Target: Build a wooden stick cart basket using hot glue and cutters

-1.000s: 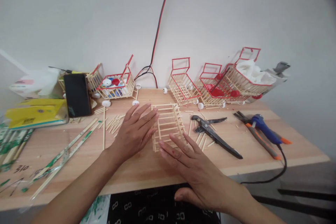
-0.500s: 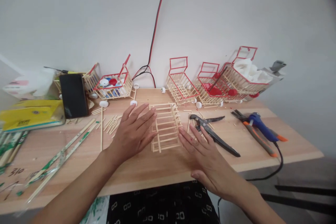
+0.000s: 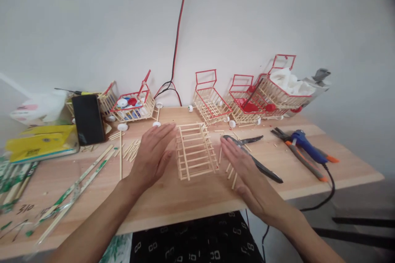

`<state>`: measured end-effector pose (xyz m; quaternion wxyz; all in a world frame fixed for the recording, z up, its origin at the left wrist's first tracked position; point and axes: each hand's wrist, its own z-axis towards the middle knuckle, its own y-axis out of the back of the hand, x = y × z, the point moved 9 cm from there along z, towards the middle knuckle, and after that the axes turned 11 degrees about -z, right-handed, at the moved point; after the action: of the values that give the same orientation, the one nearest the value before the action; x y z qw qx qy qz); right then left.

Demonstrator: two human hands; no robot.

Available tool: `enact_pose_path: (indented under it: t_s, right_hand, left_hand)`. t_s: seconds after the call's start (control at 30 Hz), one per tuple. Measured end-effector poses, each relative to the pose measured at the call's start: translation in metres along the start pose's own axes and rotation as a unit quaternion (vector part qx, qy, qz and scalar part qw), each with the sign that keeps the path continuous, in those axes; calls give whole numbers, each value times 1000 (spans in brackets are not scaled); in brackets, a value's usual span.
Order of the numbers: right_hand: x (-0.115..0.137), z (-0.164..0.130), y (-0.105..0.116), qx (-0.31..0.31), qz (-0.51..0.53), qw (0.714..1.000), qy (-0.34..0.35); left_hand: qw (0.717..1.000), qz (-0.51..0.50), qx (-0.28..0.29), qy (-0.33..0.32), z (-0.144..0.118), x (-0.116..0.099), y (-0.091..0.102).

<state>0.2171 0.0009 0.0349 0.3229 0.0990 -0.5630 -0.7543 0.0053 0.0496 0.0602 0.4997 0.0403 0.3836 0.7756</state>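
A small basket frame (image 3: pixel 197 152) made of thin wooden sticks rests on the table between my hands. My left hand (image 3: pixel 154 152) is held edge-down just left of the frame, its fingers stretched out and nothing in it. On the other side my right hand (image 3: pixel 247 172) is likewise stretched flat, a short gap away from the frame. Several short loose sticks (image 3: pixel 230 171) lie beside its fingers. Behind that hand are black pliers (image 3: pixel 267 170), partly covered by its fingertips.
Along the wall stand stick-built mini shopping carts with red trim, one empty-looking cart (image 3: pixel 211 104) in the middle. A phone (image 3: pixel 88 119) leans at left near a yellow packet (image 3: pixel 43 141). A blue glue gun (image 3: pixel 308 148) lies by orange-handled pliers (image 3: pixel 308 166). Long sticks (image 3: pixel 74 189) lie at left.
Both hands have moved apart, away from the stick frame, and turned more edge-down. The short loose sticks beside my right hand now show. The view has shifted slightly.
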Motion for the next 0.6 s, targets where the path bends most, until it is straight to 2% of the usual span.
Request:
enact_pose_path:
  t_s: [0.07, 0.13, 0.2, 0.27, 0.37, 0.47, 0.6]
  right_hand:
    - [-14, -3, 4, -25, 53, 996, -66]
    - [-26, -8, -3, -19, 105, 987, -122]
    - [-34, -11, -18, 0, 158, 976, -149]
    - [-38, -12, -32, 7, 208, 967, -146]
    - [-41, -13, -44, -2, 269, 951, -149]
    - [-41, -12, -48, 3, 305, 938, -162]
    - [-37, -8, -52, 1, 262, 952, -157]
  left_hand:
    - [996, -41, -41, 68, -1, 13, 8]
    - [981, -88, -70, 157, -4, 31, 11]
    - [956, -144, -83, 240, -10, 48, 8]
    - [922, -216, -86, 309, -17, 64, 0]
    - [859, -319, -66, 395, -27, 78, -18]
    - [801, -384, -19, 460, -37, 81, -37]
    - [735, -452, 38, 504, -46, 71, -54]
